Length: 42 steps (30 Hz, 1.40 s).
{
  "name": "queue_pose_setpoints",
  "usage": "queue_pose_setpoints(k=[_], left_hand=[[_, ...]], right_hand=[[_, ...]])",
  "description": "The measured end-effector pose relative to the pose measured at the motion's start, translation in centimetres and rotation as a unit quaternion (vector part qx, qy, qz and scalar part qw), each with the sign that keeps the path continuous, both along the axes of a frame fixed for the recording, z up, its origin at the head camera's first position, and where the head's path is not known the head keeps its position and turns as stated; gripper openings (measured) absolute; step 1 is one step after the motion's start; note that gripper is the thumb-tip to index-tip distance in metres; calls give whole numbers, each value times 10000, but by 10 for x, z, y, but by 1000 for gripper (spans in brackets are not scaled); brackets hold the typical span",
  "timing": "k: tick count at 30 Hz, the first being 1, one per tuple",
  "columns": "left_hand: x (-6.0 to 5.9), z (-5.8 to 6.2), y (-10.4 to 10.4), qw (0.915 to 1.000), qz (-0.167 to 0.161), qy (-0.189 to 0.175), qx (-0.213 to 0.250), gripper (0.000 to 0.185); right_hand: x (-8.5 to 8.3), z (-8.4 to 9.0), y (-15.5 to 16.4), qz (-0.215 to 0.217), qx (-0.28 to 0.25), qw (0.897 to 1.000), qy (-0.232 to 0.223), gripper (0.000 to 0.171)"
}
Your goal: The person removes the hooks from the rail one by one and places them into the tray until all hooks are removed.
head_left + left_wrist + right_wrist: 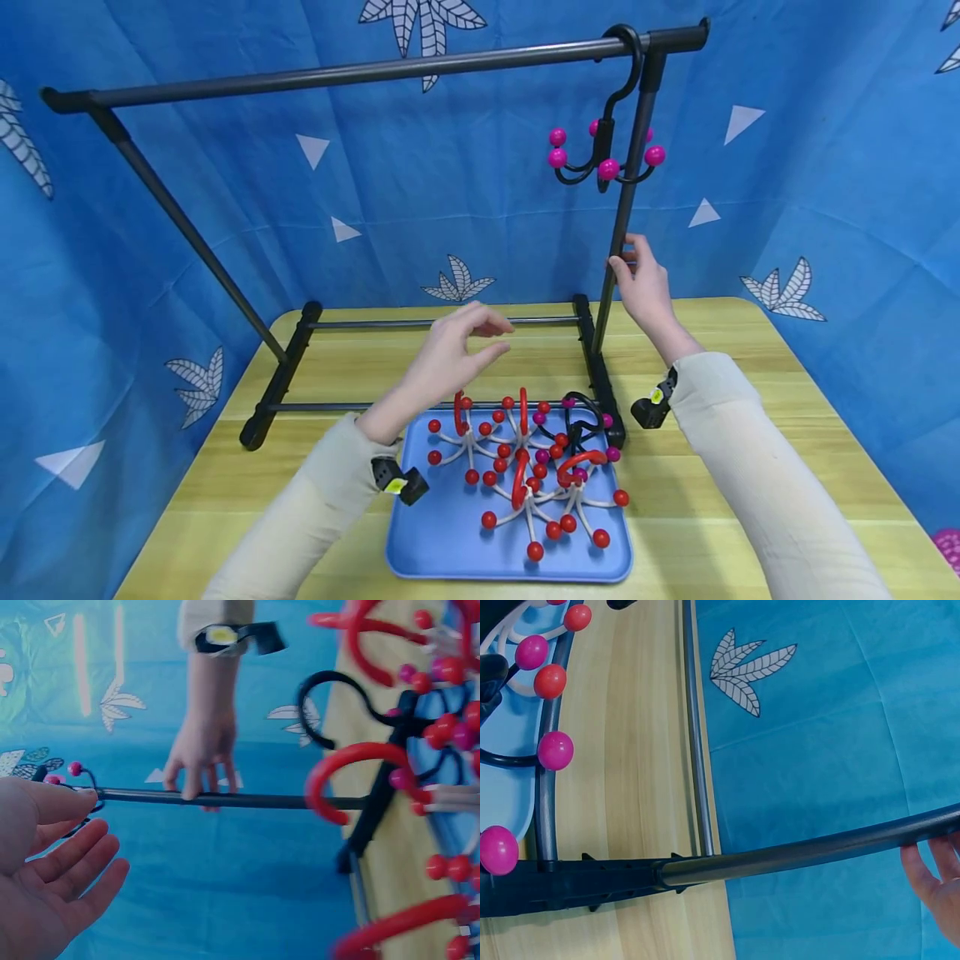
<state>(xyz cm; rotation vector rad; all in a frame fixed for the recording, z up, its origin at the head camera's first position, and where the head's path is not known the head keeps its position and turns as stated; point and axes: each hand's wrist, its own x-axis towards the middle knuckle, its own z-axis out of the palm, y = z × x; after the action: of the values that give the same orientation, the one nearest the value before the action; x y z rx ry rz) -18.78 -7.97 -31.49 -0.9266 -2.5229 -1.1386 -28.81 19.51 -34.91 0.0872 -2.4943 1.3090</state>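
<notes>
Blue tray (442, 542) on desk (712, 500) holds hooks (525, 467), likely light, stiff; grab by curved top. Left hand (450, 354) hovers above, fingers relaxed, empty; right hand (645, 287) grips rack upright (626, 208).

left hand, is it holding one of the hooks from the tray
No, the left hand hovers above the blue tray with loosely curled fingers holding nothing, while the red hooks lie in the tray.

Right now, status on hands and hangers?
Right hand grips rack upright. Left hand open above tray. One pink-ball hanger hung; rest in tray.
</notes>
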Motion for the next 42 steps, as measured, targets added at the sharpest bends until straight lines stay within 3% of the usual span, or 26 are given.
queue_pose_setpoints(k=[10,16,27,33,42], left_hand=[[-34,56,30,9982,30,-116,592,20],[-49,89,51,9956,-17,109,932,26],[-73,135,90,9917,204,31,1271,34],[-84,152,110,9899,229,-80,1398,40],[-96,159,136,9906,103,-250,1338,55]], right_hand=[[0,1,0,-24,21,10000,-44,41],[0,2,1,-25,45,10000,-37,41],[-2,1,0,-35,64,10000,-60,39],[-4,0,1,-11,70,10000,27,40],[-3,-1,1,22,-28,9999,121,36]])
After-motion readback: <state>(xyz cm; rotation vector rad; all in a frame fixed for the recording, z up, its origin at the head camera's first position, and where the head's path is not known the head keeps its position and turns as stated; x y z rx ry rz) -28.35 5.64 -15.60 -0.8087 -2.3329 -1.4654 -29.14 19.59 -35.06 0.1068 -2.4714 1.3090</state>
